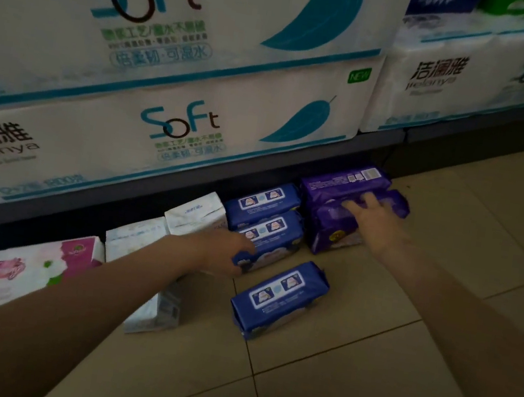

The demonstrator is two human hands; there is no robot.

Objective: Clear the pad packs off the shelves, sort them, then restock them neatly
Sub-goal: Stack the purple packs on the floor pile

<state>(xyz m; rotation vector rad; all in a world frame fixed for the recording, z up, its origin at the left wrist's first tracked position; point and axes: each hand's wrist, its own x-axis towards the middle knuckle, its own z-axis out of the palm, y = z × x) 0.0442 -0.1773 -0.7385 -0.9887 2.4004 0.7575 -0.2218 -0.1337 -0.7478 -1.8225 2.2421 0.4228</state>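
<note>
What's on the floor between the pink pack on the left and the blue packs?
White packs standing in a row on the floor tiles, and the left hand reaching across them to a blue pack, in the head view.

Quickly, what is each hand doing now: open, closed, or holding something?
Left hand: gripping the end of a blue pack.
Right hand: open, fingers spread, resting on the purple packs.

Both forearms bare to the frame edge; no sleeve shows. Left hand [224,255] and right hand [374,219]: bare. Fingers slightly blurred; finer detail unreadable.
</note>
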